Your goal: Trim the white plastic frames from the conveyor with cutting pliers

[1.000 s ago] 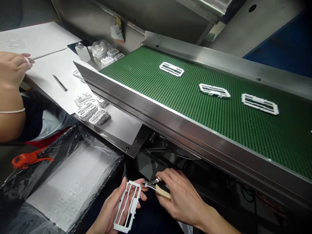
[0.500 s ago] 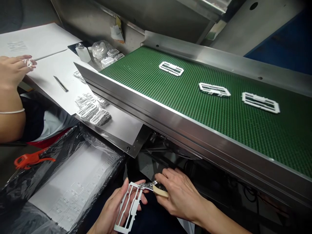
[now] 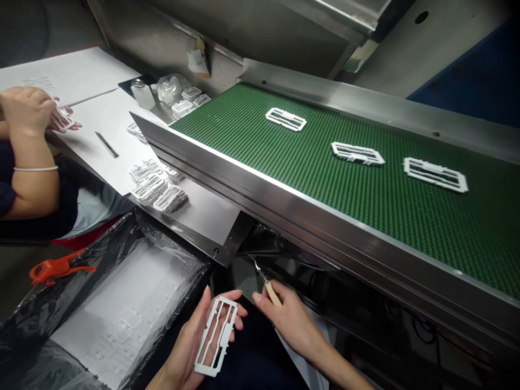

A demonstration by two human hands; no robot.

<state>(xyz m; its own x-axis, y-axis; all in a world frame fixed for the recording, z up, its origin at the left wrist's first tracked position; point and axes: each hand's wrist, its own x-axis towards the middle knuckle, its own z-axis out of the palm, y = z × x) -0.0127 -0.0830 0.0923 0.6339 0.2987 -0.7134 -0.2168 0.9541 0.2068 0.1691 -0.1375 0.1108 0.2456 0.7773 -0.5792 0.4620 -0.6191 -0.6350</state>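
Note:
A white plastic frame (image 3: 225,338) with long slots lies tilted in my left hand (image 3: 187,338), the palm beneath it and the fingers curled along its edges. To the right of it, my right hand (image 3: 290,319) is closed around the cream-handled nippers (image 3: 273,294), whose metal jaws point up and away from the frame. Whether the jaws are parted I cannot tell. On the green conveyor belt (image 3: 309,173) ahead lie three similar white frames: a far one (image 3: 285,119), a middle one (image 3: 357,154) and a near one (image 3: 435,174).
The belt's metal side rail (image 3: 260,189) stands between my hands and the belt. At left, stacked white frames (image 3: 162,189) and a blade (image 3: 106,144) lie on a white work surface. A co-worker's hands (image 3: 60,114) hold another frame. An orange-handled tool (image 3: 57,269) rests beside a plastic-lined box (image 3: 134,303).
The nippers have come away from the frame's top corner and turned upward in my right hand. My left hand still holds the frame, tilted slightly differently. The co-worker's hands have shifted right.

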